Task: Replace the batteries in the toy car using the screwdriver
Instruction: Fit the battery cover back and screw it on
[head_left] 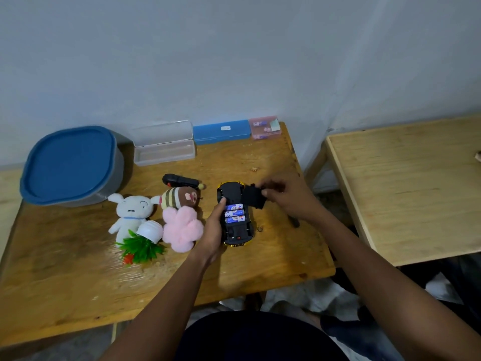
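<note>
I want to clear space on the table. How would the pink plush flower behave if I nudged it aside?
The pink plush flower looks soft and fluffy, so it is probably light and would likely squash or drag rather than roll. It touches the white pot, which lies tipped over, so that might shift too.

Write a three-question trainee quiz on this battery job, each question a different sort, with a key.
1. True or false: the toy car lies belly-up on the table.
2. How many batteries show in its open bay?
3. The right hand holds: A) the black cover B) a screwdriver C) the pink plush

Key: 1 true; 2 three; 3 A. The left hand steadies the car.
</note>
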`<state>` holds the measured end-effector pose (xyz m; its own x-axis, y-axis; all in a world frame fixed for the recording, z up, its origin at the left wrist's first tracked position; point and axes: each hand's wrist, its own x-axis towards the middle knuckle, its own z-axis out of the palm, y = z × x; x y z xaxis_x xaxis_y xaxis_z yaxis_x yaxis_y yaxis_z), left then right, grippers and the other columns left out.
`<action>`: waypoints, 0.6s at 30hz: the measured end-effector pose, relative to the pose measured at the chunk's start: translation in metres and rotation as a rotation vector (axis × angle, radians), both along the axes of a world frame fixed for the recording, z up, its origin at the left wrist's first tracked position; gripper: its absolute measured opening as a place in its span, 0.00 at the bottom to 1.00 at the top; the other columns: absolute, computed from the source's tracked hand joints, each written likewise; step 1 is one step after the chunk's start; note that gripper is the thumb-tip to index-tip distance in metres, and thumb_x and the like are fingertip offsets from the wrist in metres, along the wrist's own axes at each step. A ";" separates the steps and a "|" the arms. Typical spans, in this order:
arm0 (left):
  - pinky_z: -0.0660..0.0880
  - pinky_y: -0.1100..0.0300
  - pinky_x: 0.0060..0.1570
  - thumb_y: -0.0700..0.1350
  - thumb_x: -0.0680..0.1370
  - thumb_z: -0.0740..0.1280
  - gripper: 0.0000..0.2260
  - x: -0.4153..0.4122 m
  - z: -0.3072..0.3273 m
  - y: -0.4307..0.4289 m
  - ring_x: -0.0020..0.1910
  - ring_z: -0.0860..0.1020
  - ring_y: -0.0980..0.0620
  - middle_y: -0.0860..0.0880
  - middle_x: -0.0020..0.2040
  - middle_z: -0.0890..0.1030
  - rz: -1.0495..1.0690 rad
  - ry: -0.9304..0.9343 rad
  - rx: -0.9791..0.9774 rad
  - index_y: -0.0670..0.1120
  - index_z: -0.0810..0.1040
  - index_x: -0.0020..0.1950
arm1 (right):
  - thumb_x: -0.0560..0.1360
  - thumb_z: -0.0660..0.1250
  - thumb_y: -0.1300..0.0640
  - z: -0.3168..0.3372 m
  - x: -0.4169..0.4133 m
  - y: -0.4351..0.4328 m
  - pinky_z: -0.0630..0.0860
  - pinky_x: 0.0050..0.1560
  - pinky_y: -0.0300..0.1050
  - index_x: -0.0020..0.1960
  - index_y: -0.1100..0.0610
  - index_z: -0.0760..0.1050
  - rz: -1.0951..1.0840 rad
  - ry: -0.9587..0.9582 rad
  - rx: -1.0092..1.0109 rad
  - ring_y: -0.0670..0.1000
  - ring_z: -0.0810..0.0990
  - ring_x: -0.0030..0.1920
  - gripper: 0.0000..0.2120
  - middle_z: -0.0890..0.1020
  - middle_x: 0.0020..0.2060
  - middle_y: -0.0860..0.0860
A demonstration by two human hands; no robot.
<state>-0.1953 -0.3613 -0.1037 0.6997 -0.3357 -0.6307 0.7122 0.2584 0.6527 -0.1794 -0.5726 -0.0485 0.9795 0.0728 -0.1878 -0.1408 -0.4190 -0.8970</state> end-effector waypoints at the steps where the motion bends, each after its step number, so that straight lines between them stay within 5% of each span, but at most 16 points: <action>1: 0.80 0.47 0.51 0.59 0.83 0.56 0.26 0.001 0.003 -0.001 0.46 0.83 0.41 0.39 0.52 0.84 -0.011 -0.022 -0.017 0.40 0.77 0.68 | 0.76 0.70 0.63 0.003 -0.001 0.003 0.79 0.57 0.49 0.51 0.44 0.81 0.045 -0.010 0.001 0.45 0.82 0.52 0.13 0.84 0.48 0.42; 7: 0.82 0.49 0.47 0.58 0.85 0.52 0.22 0.006 0.026 -0.011 0.46 0.84 0.42 0.41 0.53 0.85 -0.120 -0.127 0.003 0.47 0.77 0.67 | 0.76 0.70 0.61 0.010 -0.004 0.007 0.80 0.55 0.50 0.50 0.44 0.82 0.117 -0.011 -0.029 0.43 0.82 0.49 0.11 0.85 0.47 0.44; 18: 0.79 0.46 0.52 0.60 0.82 0.55 0.24 0.007 0.037 -0.016 0.49 0.84 0.43 0.41 0.56 0.84 -0.140 -0.165 -0.014 0.48 0.75 0.70 | 0.77 0.70 0.60 0.013 0.000 0.008 0.74 0.47 0.38 0.51 0.45 0.83 0.139 -0.029 -0.094 0.39 0.81 0.47 0.10 0.84 0.45 0.40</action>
